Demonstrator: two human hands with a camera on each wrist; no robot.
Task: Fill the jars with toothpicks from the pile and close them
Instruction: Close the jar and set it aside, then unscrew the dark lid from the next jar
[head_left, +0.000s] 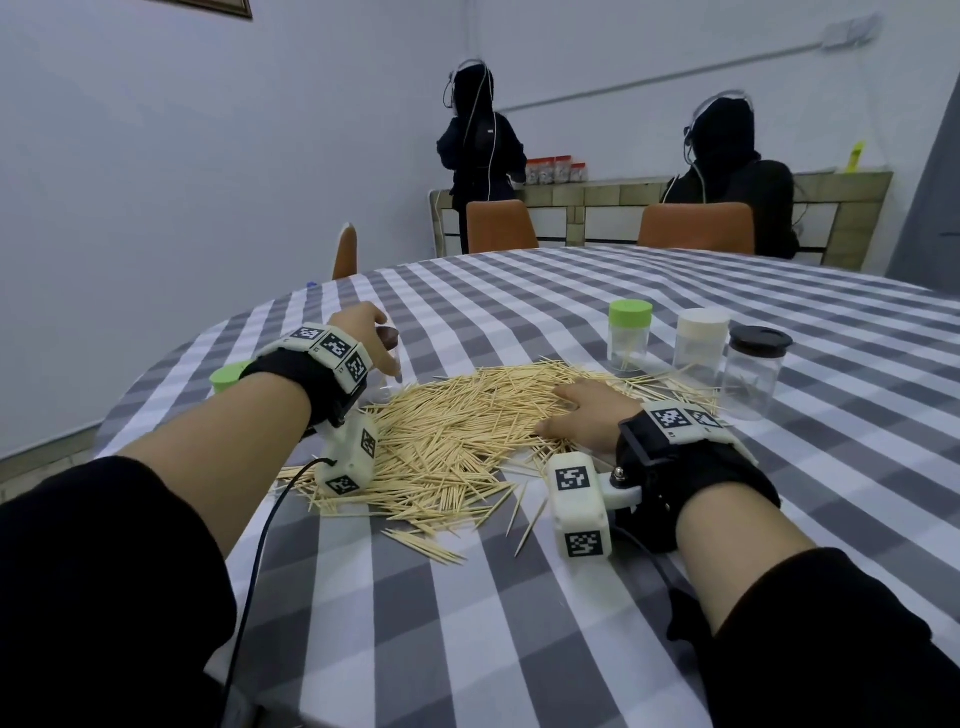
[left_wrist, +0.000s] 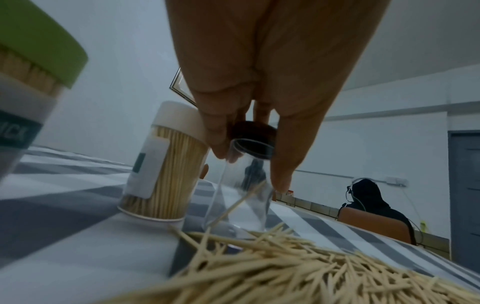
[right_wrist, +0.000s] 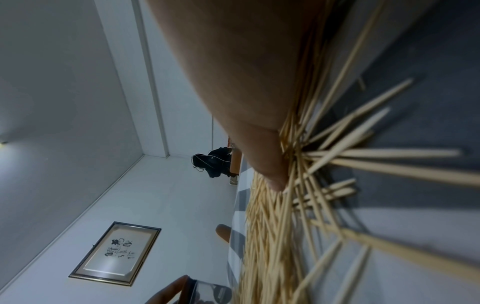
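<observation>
Toothpick pile (head_left: 457, 415) mid-table: sticks feather-light, stiff, slippery in bunches, so better pinched as an aligned bundle. Left hand (head_left: 363, 338) at pile's far-left edge, fingers curled round clear jar (left_wrist: 239, 185) near dark lid (left_wrist: 253, 142); thin plastic, tips easily (grip the wall). Right hand (head_left: 587, 415) flat on pile's right side, fingers straight. Only left wrist view shows jar nearly empty, filled cream-lidded jar (left_wrist: 163, 174) beside it; head view alone shows three more jars (head_left: 696, 358) beyond pile

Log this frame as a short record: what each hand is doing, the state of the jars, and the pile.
left hand: grips the dark lid of a clear jar that holds one toothpick
right hand: rests flat on the toothpick pile
full jars: cream-lidded and green-lidded, by the left hand
nearly empty jars: green-lidded, cream-lidded, dark-lidded, beyond the right hand
table: checked cloth
</observation>
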